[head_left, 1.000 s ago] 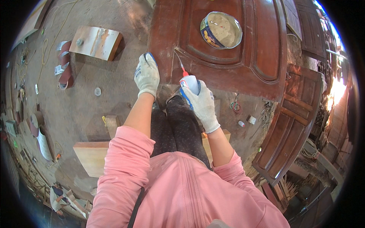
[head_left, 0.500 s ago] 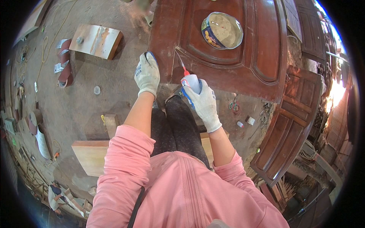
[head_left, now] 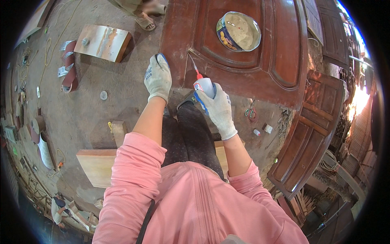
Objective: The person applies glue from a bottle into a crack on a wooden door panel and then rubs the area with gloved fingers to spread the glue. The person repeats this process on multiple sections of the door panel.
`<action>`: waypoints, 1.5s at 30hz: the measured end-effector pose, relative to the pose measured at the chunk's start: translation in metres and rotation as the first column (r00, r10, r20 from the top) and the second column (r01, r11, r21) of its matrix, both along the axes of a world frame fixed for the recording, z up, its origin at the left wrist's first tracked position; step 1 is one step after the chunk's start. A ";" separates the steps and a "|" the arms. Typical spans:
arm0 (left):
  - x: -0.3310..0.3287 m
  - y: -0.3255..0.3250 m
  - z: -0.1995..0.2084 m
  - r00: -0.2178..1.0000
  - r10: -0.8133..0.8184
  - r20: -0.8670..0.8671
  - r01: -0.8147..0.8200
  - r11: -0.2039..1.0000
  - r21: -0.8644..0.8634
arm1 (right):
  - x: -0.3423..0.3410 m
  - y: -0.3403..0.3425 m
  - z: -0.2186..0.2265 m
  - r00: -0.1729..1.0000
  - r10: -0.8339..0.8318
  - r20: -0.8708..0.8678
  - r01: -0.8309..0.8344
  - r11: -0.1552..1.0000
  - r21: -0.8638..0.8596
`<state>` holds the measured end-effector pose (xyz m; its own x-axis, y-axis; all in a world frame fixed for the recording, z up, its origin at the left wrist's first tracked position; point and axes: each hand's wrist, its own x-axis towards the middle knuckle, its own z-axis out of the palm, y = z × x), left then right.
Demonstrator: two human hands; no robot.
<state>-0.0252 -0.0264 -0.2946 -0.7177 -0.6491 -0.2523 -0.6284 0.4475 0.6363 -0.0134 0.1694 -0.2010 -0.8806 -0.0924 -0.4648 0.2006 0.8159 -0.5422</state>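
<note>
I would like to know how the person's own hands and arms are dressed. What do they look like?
The left hand and right hand wear matching off-white knit gloves, with blue on the finger side and small dark printed markings on the back. The pink sleeves are pushed up, leaving the forearms bare.

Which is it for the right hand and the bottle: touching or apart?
Touching: the head view shows the right hand, gloved, closed around the bottle.
</note>
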 end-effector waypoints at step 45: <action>0.000 -0.001 -0.002 1.000 -0.027 0.013 0.027 0.998 -0.049 | 0.025 0.017 0.010 0.998 0.025 -0.054 -0.031 0.992 -0.120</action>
